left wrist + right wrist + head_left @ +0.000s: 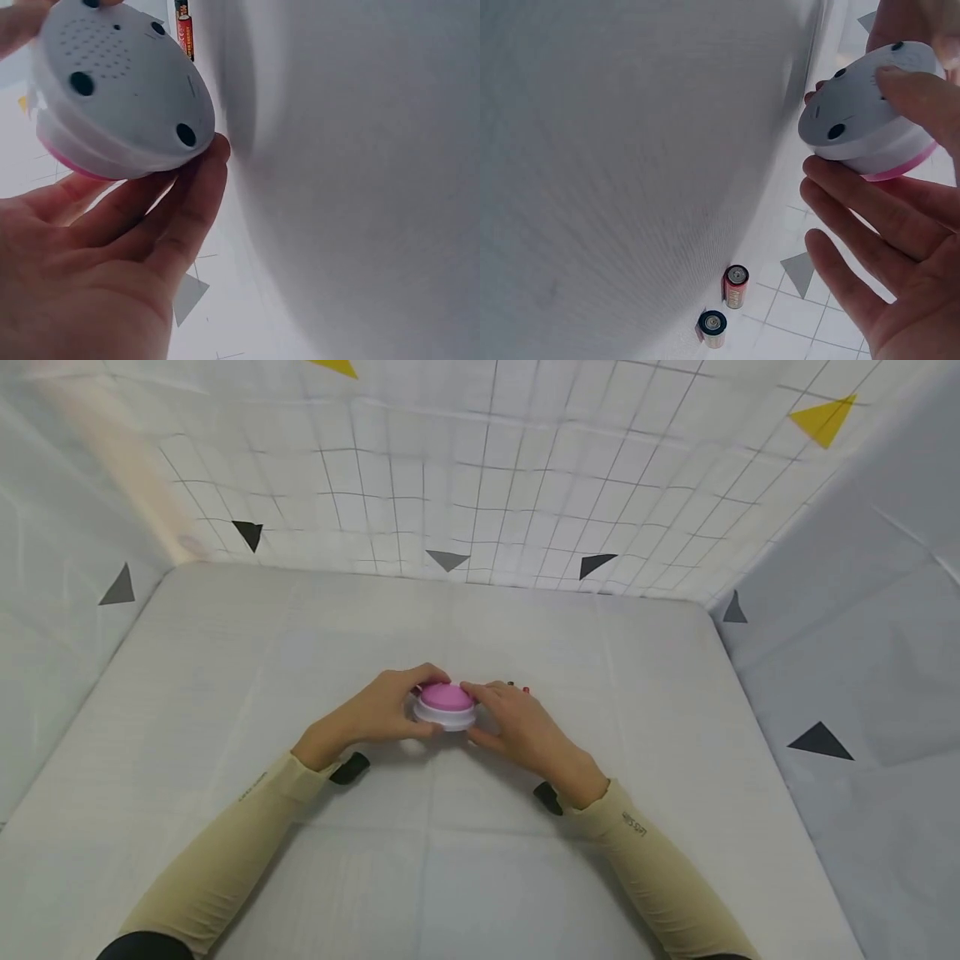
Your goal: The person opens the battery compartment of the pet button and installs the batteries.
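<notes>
Both hands hold a round push button [447, 698] with a pink dome and a white base, above the white table. In the left wrist view the button's white underside [142, 97] shows, with speaker holes and black feet. The left hand [378, 708] grips its left side, thumb and fingers around the rim. From the right, the right hand [521, 727] pinches it. In the right wrist view the right thumb [922, 101] lies across the underside, with fingertips at the opposite edge.
Two batteries stand on the table [360, 893] beyond the right hand: a red one [736, 289] and a dark-topped one [713, 330]. A white grid-lined sheet [525, 485] with triangle marks rises behind, and pale side walls [862, 635] flank the table.
</notes>
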The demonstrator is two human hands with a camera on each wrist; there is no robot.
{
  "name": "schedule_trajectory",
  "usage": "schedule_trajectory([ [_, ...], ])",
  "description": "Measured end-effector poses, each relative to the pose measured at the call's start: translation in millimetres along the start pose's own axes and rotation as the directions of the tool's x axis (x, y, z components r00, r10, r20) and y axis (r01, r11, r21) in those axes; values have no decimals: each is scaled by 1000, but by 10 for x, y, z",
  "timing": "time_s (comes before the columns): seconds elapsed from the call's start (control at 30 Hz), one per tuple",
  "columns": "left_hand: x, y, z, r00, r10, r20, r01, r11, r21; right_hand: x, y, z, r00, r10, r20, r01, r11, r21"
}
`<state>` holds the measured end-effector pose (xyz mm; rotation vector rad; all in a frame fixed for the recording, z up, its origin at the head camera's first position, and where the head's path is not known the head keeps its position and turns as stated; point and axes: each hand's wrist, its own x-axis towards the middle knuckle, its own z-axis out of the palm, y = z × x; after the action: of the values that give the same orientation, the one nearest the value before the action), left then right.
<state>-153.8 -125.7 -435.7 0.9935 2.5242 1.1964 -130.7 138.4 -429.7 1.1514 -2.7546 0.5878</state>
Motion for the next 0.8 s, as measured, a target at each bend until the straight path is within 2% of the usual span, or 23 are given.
schedule_trajectory([
  [0.43,-4,59,-20,999,-36,5,37,997,-65,2,-6,-13,993,-32,-111,34,999,16],
  [0.8,5,62,-2,998,-61,-22,59,996,-65,16,-10,7,984,-43,-172,55,997,62],
])
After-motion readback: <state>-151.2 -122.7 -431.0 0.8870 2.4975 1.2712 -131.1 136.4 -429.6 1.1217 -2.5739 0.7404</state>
